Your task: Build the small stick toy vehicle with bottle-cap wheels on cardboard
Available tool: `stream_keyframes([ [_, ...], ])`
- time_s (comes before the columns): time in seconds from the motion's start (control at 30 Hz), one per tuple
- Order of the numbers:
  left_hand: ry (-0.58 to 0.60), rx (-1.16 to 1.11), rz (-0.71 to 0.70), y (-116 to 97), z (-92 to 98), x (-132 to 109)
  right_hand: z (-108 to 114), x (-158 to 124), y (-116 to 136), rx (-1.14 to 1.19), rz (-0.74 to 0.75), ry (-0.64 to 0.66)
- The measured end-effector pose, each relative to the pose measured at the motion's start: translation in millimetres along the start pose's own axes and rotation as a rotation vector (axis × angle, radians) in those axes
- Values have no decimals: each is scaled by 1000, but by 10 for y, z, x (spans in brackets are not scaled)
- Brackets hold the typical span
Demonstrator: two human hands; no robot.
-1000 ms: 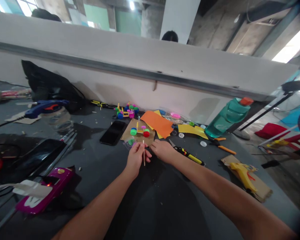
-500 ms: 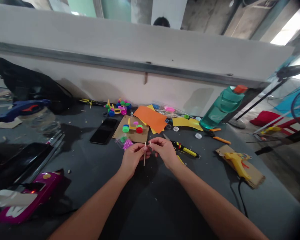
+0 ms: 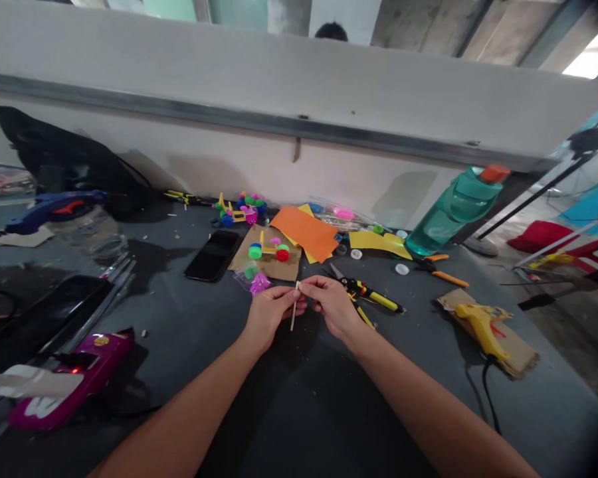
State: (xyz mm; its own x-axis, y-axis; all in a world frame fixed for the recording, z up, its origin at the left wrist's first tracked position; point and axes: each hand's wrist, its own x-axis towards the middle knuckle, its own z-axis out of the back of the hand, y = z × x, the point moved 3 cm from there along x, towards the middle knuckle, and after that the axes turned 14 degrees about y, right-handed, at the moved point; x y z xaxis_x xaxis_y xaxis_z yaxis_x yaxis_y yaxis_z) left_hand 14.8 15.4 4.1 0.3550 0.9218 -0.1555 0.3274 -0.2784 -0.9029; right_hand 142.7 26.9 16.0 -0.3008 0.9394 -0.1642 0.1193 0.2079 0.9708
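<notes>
My left hand (image 3: 269, 315) pinches a thin, pale stick (image 3: 293, 320) that points down toward the table. My right hand (image 3: 331, 304) is closed beside it, fingertips meeting the stick's upper end. A small whitish piece sits there between the fingers, too small to name. Just beyond my hands lie a pink piece in a clear plastic bag (image 3: 260, 283) and a small wheeled toy frame (image 3: 269, 250) on brown cardboard (image 3: 286, 269). Scissors with yellow-and-black handles (image 3: 379, 299) rest right of my right hand.
A black phone (image 3: 212, 256), orange paper (image 3: 306, 231) and a teal bottle (image 3: 453, 212) stand or lie farther back. On the right are orange-handled pliers (image 3: 448, 275) and a yellow glue gun (image 3: 483, 325) with its cord. A magenta power strip (image 3: 74, 378) lies left.
My right hand has come closer to the left, and the small whitish piece now meets the stick's upper end. The whole view has shifted slightly.
</notes>
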Motion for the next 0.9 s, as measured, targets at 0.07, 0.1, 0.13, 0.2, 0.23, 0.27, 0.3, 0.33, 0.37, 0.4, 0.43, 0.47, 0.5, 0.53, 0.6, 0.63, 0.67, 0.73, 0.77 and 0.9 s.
stream_keyframes([
  [0.07,-1,-1,-3,3,6,5,-11,-6,-2,16,-13,-6],
  [0.1,-1,0,-5,3,8,7,-16,-8,-4,26,-17,-9],
  [0.13,0,1,-5,2,10,8,-20,-10,-6,34,-19,-10],
  [0.2,4,6,-1,-3,9,9,-27,-12,-6,36,-6,-11],
  [0.23,7,9,3,-7,6,9,-28,-13,-5,31,4,-13],
  [0.27,11,15,10,-11,2,8,-26,-14,-4,22,12,-19],
  [0.3,14,27,15,-16,-2,5,-23,-16,-3,11,16,-25],
  [0.33,16,49,18,-22,-7,2,-21,-19,-2,0,15,-27],
  [0.37,18,80,19,-29,-11,-2,-20,-21,-1,-11,11,-22],
  [0.4,21,116,18,-34,-14,-5,-21,-24,1,-22,7,-9],
  [0.43,26,152,14,-38,-16,-9,-24,-25,4,-31,8,9],
  [0.47,33,183,11,-40,-17,-12,-27,-26,9,-38,15,26],
  [0.5,43,204,9,-39,-18,-15,-27,-27,14,-43,27,36],
  [0.53,53,213,7,-37,-19,-17,-25,-27,19,-47,41,35],
  [0.6,65,210,10,-32,-19,-20,-14,-25,24,-49,71,10],
  [0.63,67,201,13,-31,-21,-22,-9,-23,25,-48,84,-3],
  [0.67,69,192,18,-32,-25,-24,-6,-21,24,-47,94,-9],
  [0.73,65,174,26,-42,-36,-32,-5,-18,24,-38,103,-1],
  [0.77,63,166,30,-50,-43,-37,-6,-18,24,-35,101,7],
  [0.9,47,131,41,-78,-58,-52,-8,-23,24,26,36,46],
])
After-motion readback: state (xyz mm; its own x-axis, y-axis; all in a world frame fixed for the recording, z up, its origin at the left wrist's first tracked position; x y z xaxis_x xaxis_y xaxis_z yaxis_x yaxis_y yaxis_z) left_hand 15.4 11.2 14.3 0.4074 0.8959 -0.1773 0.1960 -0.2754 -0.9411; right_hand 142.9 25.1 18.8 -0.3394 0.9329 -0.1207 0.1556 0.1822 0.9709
